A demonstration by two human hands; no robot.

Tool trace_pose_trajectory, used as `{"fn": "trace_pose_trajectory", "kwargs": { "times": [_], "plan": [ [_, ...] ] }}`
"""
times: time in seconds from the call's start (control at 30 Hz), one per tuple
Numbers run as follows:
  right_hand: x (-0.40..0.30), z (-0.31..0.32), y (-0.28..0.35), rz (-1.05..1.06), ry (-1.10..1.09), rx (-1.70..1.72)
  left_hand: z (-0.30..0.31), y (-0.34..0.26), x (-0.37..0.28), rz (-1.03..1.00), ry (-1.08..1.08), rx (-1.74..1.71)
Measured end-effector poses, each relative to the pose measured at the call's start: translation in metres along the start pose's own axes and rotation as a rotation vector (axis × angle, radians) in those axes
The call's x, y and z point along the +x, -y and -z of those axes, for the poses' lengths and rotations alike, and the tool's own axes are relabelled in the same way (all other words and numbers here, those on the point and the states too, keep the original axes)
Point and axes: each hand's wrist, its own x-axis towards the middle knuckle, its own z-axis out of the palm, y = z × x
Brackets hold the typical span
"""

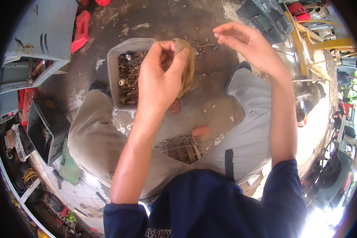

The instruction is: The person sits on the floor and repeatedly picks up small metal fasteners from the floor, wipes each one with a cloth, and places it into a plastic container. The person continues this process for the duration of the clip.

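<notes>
My left hand (162,74) pinches a brownish cloth (188,70) between thumb and fingers, and the cloth hangs down on the hand's right side. Behind this hand a grey plastic bin (113,80) stands on the floor, holding many rusty bolts, nuts and other metal parts (129,74). My right hand (241,41) is raised to the right of the cloth, fingers slightly curled and thumb apart, holding nothing. Loose bolts and small fasteners (206,45) lie on the floor between the hands. A ribbed metal cover or pan (181,148) lies between my legs.
Reddish pieces (200,131) lie on the floor before me. A black plastic case (266,20) is at the upper right, beside yellow framing (300,47). A grey metal cabinet (38,26) and a red plastic container (81,31) stand at the upper left. An open dark box (44,131) is at left.
</notes>
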Motion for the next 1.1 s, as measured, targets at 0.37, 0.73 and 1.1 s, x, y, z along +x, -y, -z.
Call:
{"fn": "trace_pose_trajectory", "kwargs": {
  "times": [0.37, 0.73, 1.1],
  "plan": [
    [0.089, -0.038, -0.154, -0.367, 0.322, -0.627, 0.016, -0.006, 0.018, 0.269, 0.013, -0.067],
    [0.043, -0.158, -0.301, -0.424, -0.219, -0.572, 0.015, -0.015, 0.024, 0.204, -0.148, -0.19],
    [0.096, -0.16, -0.36, -0.477, -0.337, -0.573, 0.0, -0.024, 0.039, 0.208, -0.169, -0.261]
  ]
}}
